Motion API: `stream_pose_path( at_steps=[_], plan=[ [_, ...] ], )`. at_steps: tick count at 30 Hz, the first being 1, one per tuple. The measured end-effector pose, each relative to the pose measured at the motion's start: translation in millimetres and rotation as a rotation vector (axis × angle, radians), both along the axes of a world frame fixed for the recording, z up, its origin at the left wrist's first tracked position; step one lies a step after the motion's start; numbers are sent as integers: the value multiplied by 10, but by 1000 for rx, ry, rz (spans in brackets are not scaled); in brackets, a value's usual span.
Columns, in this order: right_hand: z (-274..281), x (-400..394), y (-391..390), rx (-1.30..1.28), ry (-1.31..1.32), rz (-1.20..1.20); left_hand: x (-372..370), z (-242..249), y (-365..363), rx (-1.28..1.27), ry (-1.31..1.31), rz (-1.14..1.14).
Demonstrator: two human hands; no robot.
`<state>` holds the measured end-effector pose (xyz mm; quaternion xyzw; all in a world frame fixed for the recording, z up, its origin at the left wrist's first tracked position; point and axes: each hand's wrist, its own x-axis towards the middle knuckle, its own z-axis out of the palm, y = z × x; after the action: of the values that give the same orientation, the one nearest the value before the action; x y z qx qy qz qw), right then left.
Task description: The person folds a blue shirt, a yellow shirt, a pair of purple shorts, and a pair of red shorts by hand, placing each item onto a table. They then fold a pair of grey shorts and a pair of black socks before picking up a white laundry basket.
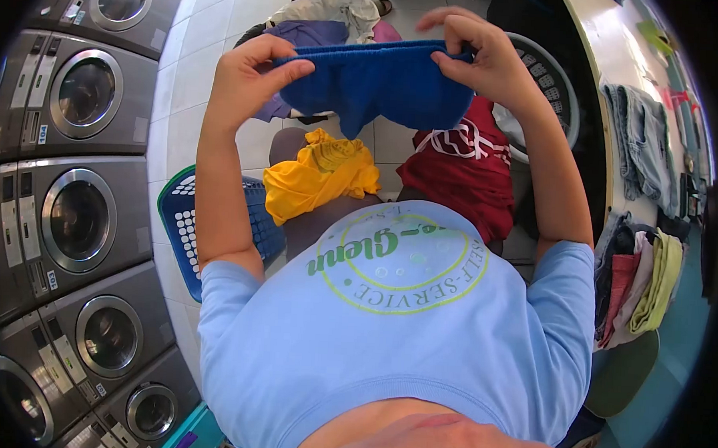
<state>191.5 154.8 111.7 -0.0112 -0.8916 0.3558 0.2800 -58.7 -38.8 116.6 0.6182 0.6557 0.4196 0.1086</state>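
Note:
A blue elastic-waisted garment [373, 80] is stretched out sideways in the air between my two hands. Its exact kind is hard to make out. My left hand [253, 75] pinches the left end of its waistband between thumb and fingers. At the other end, my right hand [486, 60] grips the band with thumb and index finger, the other fingers loosely bent. Below the blue cloth, a crumpled yellow garment [322, 178] lies over one of my thighs. A dark red garment with white drawstrings [465, 177] rests on the other.
Clothes lie heaped beyond my hands, among them a purple cloth [307, 34]. A blue plastic basket [184, 232] stands at my left, a round grey basket [568, 105] at right. Folded jeans [641, 140] and a folded clothes stack [633, 284] lie along the right. Front-loading machines [81, 160] line the left.

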Motion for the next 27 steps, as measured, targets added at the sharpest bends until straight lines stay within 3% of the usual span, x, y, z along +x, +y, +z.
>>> stream_pose_path(
  at_steps=[2,4,8,10,12,15,16,19,21,23,24,26,27],
  plan=[
    [3,3,-30,-36,-156,77,-43,-97,79,-61,-259,76],
    [49,4,-121,53,-417,96,23,-168,165,-31,-279,83],
    [-348,-86,-122,268,-331,-112,231,-245,227,127,-92,137],
    [-281,-171,-292,-243,-333,-112,472,-166,161,138,-81,213],
    [-153,-211,-476,-848,-391,-68,811,-136,64,126,-180,56],
    [-248,-281,-633,-909,-234,26,1054,-129,-89,31,-131,-266],
    [-183,-229,-673,-894,-225,-68,1073,-131,-114,-12,-80,-386],
    [-178,26,-646,-877,7,-155,828,-272,-199,56,-264,-303],
    [-224,362,-553,-949,39,-266,553,-324,-290,68,-343,-114],
    [-253,754,-469,-910,12,-390,303,-419,-461,-26,-420,139],
    [-378,996,-347,-771,-120,-489,156,-507,-568,-189,-351,205],
    [-662,1409,-224,-377,-479,-676,-69,-775,-788,-516,-212,328],
    [-765,1591,-234,-115,-701,-757,-87,-918,-878,-575,-236,255]
  ],
)
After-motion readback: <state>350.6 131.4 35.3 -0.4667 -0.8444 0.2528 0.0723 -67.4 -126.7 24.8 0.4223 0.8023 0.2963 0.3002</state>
